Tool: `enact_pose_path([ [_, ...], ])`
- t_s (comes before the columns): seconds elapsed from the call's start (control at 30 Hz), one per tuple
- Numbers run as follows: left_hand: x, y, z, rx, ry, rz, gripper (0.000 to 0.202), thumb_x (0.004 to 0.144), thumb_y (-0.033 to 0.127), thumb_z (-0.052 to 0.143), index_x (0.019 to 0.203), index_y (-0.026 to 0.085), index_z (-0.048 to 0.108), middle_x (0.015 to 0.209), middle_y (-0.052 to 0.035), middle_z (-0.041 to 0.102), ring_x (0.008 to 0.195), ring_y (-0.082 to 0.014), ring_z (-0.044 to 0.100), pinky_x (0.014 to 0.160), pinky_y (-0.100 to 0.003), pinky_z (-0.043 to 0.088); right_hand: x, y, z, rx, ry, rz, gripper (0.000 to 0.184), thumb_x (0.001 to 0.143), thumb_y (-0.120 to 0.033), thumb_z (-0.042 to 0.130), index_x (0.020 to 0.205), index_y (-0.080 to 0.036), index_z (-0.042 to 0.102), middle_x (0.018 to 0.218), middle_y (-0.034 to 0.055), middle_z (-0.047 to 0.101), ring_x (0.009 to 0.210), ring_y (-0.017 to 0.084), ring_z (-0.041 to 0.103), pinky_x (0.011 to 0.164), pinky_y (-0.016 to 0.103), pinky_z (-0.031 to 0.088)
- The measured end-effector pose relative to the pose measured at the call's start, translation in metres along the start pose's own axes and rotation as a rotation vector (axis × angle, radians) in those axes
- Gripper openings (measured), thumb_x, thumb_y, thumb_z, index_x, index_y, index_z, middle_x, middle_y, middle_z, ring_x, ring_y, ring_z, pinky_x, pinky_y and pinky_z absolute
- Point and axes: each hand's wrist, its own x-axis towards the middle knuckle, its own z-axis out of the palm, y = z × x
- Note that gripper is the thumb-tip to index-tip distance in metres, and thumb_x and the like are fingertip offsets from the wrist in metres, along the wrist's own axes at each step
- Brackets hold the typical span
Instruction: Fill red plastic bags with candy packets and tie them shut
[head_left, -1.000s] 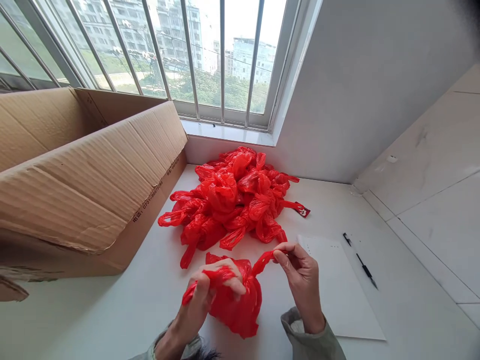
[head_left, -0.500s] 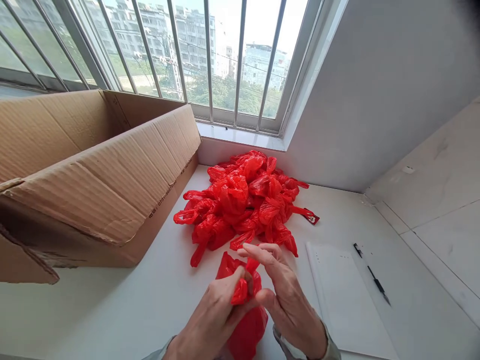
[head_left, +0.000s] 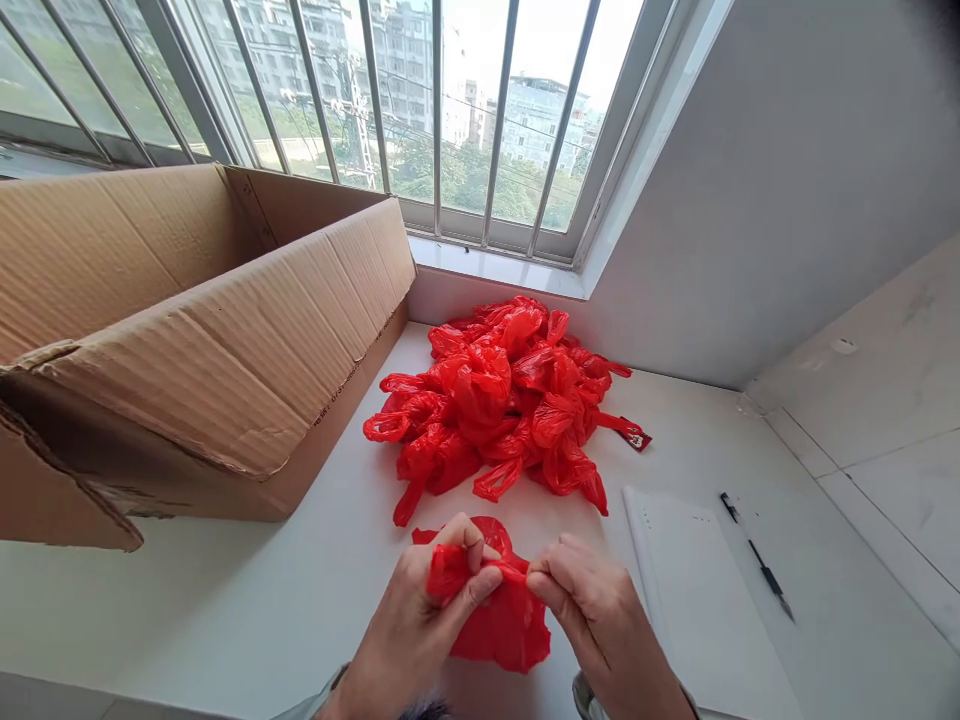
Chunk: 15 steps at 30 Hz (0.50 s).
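Observation:
Between my hands, low over the white table, is a red plastic bag (head_left: 506,635), its lower part spread toward me. My left hand (head_left: 424,605) is closed around a bunched part of it, and a loop of red film pokes out by the fingers. My right hand (head_left: 592,610) pinches a twisted strand of the same bag, which is stretched between both hands. What the bag contains, if anything, cannot be seen. Just beyond lies a heap of red plastic bags (head_left: 487,390), several of them knotted with loop handles sticking out.
A large open cardboard box (head_left: 247,370) stands at the left on the white table (head_left: 225,610). At the right lie white paper sheets (head_left: 697,590), a black pen (head_left: 769,575) and its cap (head_left: 729,507). A small dark red packet (head_left: 636,434) lies beside the heap. Behind is a barred window (head_left: 465,130).
My right hand has gone from open fingers near the bag to pinching its strand. The hands have moved apart, pulling the strand taut sideways. The view has shifted slightly.

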Motion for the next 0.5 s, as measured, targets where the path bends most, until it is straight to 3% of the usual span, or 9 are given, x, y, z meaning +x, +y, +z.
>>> enact_pose_path([
  [0.1,0.000,-0.005,0.000,-0.255,-0.016,-0.074,0.038,0.085,0.039,0.062,0.069,0.021,0.032,0.076,0.0018,0.059,0.067,-0.0115,0.047,0.064,-0.022,0.039,-0.011,0.004,0.003,0.119,-0.249,0.025,0.032,0.102,-0.035,0.028,0.075,-0.021,0.038,0.066,-0.0027,0.048,0.059,0.011,0.042,0.054,0.022,0.032],
  [0.2,0.001,-0.012,-0.003,-0.253,-0.054,-0.099,0.039,0.078,0.032,0.067,0.067,0.020,0.032,0.078,-0.0011,0.064,0.068,-0.0122,0.048,0.064,-0.023,0.039,-0.016,0.008,0.000,0.142,-0.405,0.064,0.034,0.100,-0.039,0.031,0.074,-0.021,0.042,0.070,-0.0011,0.054,0.064,0.012,0.046,0.058,0.022,0.036],
  [0.3,-0.001,-0.014,-0.007,-0.067,-0.057,-0.037,0.038,0.077,0.033,0.067,0.064,0.020,0.034,0.073,-0.0013,0.063,0.064,-0.0123,0.047,0.062,-0.024,0.038,-0.012,0.007,-0.006,0.172,-0.267,0.145,0.027,0.096,-0.040,0.046,0.079,-0.021,0.056,0.079,0.0004,0.059,0.073,0.013,0.053,0.066,0.022,0.040],
  [0.4,-0.004,-0.013,-0.006,0.131,-0.064,0.087,0.034,0.081,0.027,0.062,0.064,0.020,0.033,0.067,0.0016,0.058,0.059,-0.0106,0.045,0.057,-0.023,0.036,-0.001,0.001,-0.007,0.335,-0.083,0.197,0.024,0.098,-0.032,0.043,0.089,-0.022,0.064,0.088,0.0014,0.062,0.083,0.012,0.058,0.076,0.021,0.042],
  [0.5,-0.006,-0.013,0.000,0.300,-0.019,0.258,0.027,0.087,0.015,0.052,0.068,0.020,0.033,0.066,0.0032,0.054,0.057,-0.0091,0.044,0.054,-0.020,0.036,0.009,-0.002,0.001,0.482,-0.120,0.243,0.025,0.098,-0.027,0.042,0.091,-0.020,0.065,0.085,0.0008,0.064,0.079,0.011,0.058,0.073,0.020,0.042],
])
